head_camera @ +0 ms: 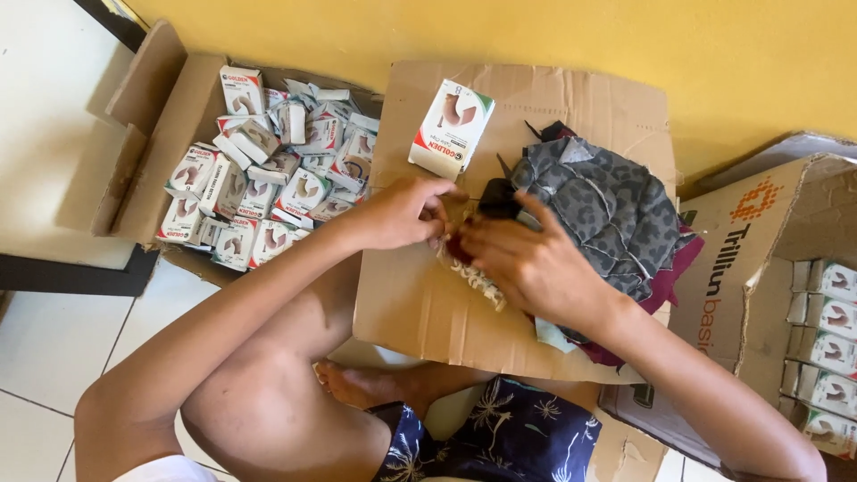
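On the flattened brown cardboard sheet (428,312) used as a surface, a small soft item of cream knit and dark red fabric (466,268) was held between both hands. The left hand (406,212) was closed on its upper end with pinched fingers; the right hand (527,263) was curled over its middle, covering most of it. The item was judged light, limp and stretchy, not fragile, and best taken by the edges with a fingertip pinch. Just above the hands a small white-and-red carton box (453,128) stood tilted; it looked light and easily crushed, best gripped across the flat sides. A pile of grey leopard-print and maroon cloth pieces (607,210) lay touching the right hand. An open cardboard box of matching small cartons (259,170) sat to the left; another brown cardboard box with stacked cartons (826,348) sat to the right.
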